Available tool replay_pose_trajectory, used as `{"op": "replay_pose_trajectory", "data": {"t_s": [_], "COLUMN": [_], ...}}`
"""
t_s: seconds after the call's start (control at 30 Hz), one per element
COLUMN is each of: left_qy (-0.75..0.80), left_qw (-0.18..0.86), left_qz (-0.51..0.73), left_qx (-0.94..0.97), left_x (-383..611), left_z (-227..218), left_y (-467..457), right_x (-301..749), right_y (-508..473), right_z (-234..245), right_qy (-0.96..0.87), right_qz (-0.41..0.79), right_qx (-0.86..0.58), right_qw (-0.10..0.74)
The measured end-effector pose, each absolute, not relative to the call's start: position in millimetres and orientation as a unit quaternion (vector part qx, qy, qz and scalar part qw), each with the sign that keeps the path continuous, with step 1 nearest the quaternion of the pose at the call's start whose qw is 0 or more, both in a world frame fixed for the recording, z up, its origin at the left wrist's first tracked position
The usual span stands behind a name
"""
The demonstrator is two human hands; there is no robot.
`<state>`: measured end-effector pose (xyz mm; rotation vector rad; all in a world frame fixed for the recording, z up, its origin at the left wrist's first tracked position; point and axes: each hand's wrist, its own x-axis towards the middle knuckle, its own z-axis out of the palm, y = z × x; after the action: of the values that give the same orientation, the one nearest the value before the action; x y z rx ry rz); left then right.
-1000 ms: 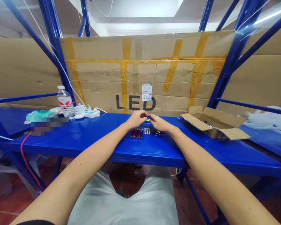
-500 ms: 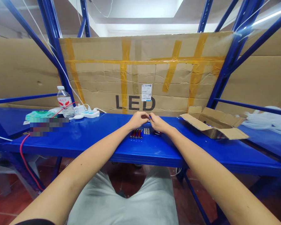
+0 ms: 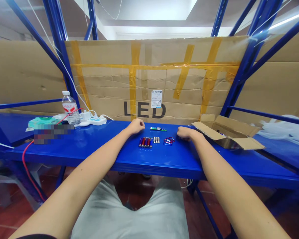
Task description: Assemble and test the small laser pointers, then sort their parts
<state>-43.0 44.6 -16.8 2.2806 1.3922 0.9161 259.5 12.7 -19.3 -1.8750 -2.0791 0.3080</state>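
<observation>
Between my two hands, toward the back of the table, lies a small green and silver flashlight (image 3: 155, 128) with a green clip at its right end. My left hand (image 3: 136, 126) rests to its left with the fingers curled closed, and nothing shows in it. To the right, my right hand (image 3: 185, 133) is also closed on the tabletop with no object visible in it. In front lie a row of red and blue flashlight tubes (image 3: 145, 142), several silver button cells (image 3: 156, 140) in a small grid, and several red and blue carabiners (image 3: 168, 141).
An open cardboard box (image 3: 224, 141) stands on the blue table (image 3: 89, 146) at right. At left are a water bottle (image 3: 71, 109), a power strip (image 3: 97, 121) and a green packet (image 3: 41, 122). A large cardboard sheet (image 3: 109, 83) closes off the back.
My hands were together over the table and have moved apart, left and right. The green flashlight now lies uncovered between them, and the carabiners are in full view.
</observation>
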Motion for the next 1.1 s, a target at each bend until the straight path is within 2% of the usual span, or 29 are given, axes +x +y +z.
{"op": "replay_pose_trajectory", "data": {"t_s": [0.1,0.17,0.63,1.1], "left_qy": [0.494,0.497,0.509,0.516], "left_qw": [0.165,0.169,0.149,0.222], "left_qz": [0.278,0.261,0.239,0.176], "left_qx": [0.807,0.81,0.813,0.808], "left_x": [-46,-48,-50,-52], "left_z": [-21,-24,-26,-11], "left_y": [50,54,55,44], "right_x": [257,256,254,244], "right_y": [5,2,3,-2], "right_z": [-14,-10,-11,-7], "right_qy": [-0.689,-0.68,-0.739,-0.742], "right_qz": [0.139,0.145,0.155,0.144], "right_qx": [-0.709,-0.718,-0.65,-0.653], "right_qw": [0.061,0.04,0.089,0.042]}}
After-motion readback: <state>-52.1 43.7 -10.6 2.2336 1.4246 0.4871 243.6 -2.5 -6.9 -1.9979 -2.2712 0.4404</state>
